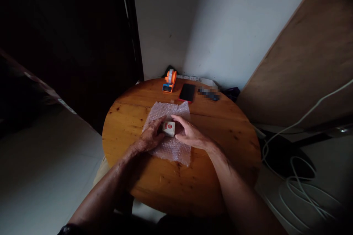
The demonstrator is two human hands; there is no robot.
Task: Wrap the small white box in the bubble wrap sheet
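While the left hand [150,136] and right hand [192,136] flank a printed carton [169,129] at nine and three o'clock, their grip is unclear.

- Left forearm [110,178]: bare, rising diagonally from the lower left of the frame toward its centre.
- Left wrist [135,148]: roughly in line with the forearm.
- Left hand [150,134]: back upward, fingers curved, thumb apart below them.
- Right forearm [234,178]: bare, slanting inward from the lower right.
- Right hand [191,133]: near the frame's centre, fingers and thumb spread in a C facing the left hand.
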